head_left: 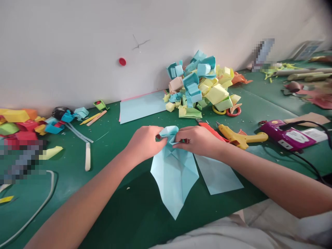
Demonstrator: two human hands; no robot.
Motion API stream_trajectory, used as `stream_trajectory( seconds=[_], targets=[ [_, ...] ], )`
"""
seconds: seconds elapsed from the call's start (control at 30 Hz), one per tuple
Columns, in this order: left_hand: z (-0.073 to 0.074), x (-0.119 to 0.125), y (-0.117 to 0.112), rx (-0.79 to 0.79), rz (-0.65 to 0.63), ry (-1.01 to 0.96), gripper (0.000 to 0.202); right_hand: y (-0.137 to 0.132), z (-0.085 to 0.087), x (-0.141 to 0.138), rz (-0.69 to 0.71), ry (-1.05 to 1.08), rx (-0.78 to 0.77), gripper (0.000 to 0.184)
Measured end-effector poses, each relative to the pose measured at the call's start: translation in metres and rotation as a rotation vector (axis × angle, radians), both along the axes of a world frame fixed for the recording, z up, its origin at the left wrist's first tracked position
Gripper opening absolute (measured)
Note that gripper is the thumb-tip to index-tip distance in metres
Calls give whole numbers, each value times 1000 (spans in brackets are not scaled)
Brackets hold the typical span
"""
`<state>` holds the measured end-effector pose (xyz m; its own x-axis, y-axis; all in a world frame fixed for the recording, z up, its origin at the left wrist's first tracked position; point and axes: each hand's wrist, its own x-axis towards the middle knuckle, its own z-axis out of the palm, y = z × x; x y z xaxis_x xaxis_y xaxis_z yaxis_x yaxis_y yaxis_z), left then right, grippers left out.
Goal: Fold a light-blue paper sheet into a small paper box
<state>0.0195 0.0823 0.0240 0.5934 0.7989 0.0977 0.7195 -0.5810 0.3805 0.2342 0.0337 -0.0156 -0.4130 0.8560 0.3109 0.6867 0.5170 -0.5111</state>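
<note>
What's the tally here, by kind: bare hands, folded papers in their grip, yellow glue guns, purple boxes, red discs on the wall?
Hands (left hand, right hand): 2
Held blue paper: 1
Yellow glue gun: 1
Purple box: 1
Red disc: 1
Total: 6

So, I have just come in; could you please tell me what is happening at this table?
A person is handling a creased light-blue paper, with the left hand and the right hand both gripping its folded top end. Its pointed end is toward the person. An uncreased light-blue sheet lies on the green table, just to its right. Beyond the hands, a yellow glue gun lies to the right, and a pile of folded paper pieces sits near the wall.
</note>
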Motion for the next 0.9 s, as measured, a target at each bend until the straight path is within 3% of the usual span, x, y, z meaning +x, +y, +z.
stream_trajectory(
  seconds=[0.23, 0.47, 0.63, 0.8, 0.9],
  targets=[
    [-5, -1, 1, 60, -88, 41, 26, -1, 3, 1, 92, 79, -136, 12],
    [-3, -1, 2, 8, -138, -16, 3, -5, 5, -6, -219, 211, -159, 5],
    [-11, -2, 5, -7, -191, -27, 11, -1, -2, -11, -296, 268, -173, 13],
    [-14, -2, 6, -3, -196, -43, 8, 4, -12, -14, -271, 388, -209, 26],
    [-12, 0, 5, -61, -165, -95, 6, 5, -12, -14, -206, 348, -194, 20]
  ],
)
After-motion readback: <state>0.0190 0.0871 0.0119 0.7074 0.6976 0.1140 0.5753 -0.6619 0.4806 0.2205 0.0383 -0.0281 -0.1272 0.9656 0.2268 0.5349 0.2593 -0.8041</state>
